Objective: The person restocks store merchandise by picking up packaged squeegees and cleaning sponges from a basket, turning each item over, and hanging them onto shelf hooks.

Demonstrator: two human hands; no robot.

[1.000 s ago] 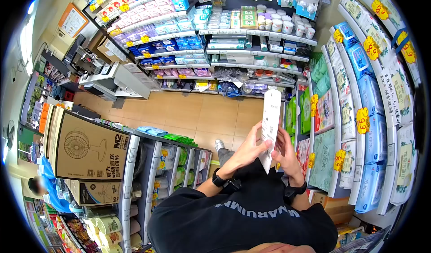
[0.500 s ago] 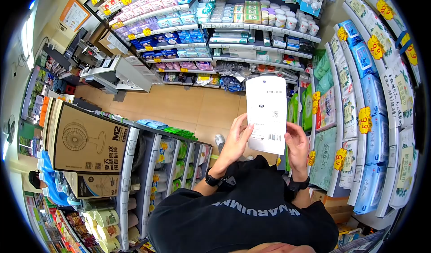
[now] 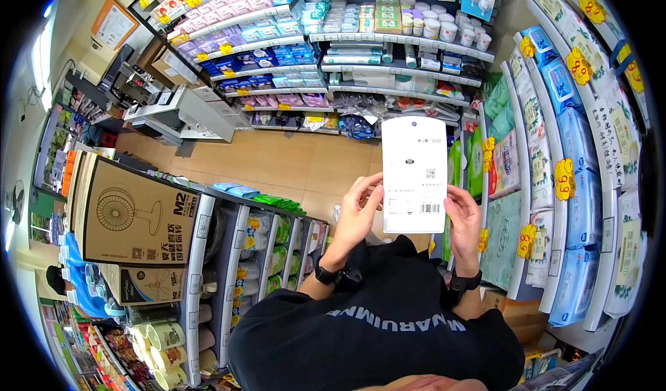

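Upright before my chest is a white packaging card [image 3: 409,202] with a hang hole at its top, small dark print, a square code and a barcode. Its printed back faces me, so whatever is on the other side is hidden. My left hand [image 3: 358,214] pinches the card's left edge, thumb and fingers closed. On the opposite edge, my right hand [image 3: 463,221] grips with the thumb near the front and the fingers partly behind it. Both wrists wear dark bands.
Ahead, a wall shelf [image 3: 399,70] carries boxes, tubs and packets. Close on my right stands a shelf with blue wipe packs [image 3: 577,210] and yellow price tags. To my left are a boxed fan [image 3: 135,214] and a low shelf of packets. Tan floor [image 3: 277,162] lies between.
The white packaging card has turned to face me more squarely, and its print reads clearer. My left hand has shifted slightly left; both hands still hold the card.
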